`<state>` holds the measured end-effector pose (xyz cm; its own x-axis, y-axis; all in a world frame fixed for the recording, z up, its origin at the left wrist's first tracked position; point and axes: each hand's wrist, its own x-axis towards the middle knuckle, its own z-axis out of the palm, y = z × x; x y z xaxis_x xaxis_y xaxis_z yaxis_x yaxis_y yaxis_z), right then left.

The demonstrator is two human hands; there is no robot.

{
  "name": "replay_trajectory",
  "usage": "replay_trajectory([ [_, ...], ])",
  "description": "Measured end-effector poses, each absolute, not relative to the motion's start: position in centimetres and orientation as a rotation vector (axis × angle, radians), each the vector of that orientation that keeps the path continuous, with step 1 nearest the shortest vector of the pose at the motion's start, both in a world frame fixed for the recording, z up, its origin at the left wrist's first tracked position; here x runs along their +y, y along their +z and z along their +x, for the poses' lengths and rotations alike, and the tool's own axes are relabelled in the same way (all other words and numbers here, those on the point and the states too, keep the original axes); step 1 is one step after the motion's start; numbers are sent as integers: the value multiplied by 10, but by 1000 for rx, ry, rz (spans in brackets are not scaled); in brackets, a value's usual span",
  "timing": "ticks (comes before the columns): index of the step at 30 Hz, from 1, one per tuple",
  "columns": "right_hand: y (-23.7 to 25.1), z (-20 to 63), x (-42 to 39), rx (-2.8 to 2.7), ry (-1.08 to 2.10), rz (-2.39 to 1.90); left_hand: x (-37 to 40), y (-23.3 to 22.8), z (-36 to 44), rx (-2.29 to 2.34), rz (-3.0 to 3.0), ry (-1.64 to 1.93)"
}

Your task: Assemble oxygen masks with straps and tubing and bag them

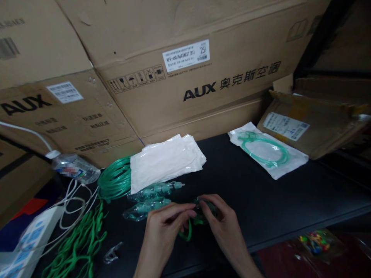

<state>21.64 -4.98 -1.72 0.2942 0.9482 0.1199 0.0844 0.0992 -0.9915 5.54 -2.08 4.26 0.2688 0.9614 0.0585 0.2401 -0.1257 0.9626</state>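
My left hand [165,226] and my right hand [222,220] meet over the black table's [261,193] front edge, both gripping a small green plastic part with a loop of green tubing [188,231] hanging below it. Just behind my left hand lie clear-green plastic masks [150,199]. A stack of white plastic bags [165,160] rests further back, partly covering a coil of green tubing [114,179].
A sealed bag with a green tubing set [268,152] lies at the right back. Loose green straps [78,243], a power strip [27,247] with white cables and a water bottle [74,168] are at left. Large AUX cardboard boxes [188,73] wall the back.
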Motion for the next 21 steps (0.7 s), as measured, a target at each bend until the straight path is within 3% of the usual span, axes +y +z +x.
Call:
replay_trajectory([
  [6,-20,216,-53,-1103,853,-1302,-36,23,49,1131,1949,966],
  [14,-16,215,-58,-1155,783,-1333,-41,12,43,1379,1840,1048],
  [21,-14,214,-56,-1201,797,-1315,-34,19,50,1251,1946,1084],
])
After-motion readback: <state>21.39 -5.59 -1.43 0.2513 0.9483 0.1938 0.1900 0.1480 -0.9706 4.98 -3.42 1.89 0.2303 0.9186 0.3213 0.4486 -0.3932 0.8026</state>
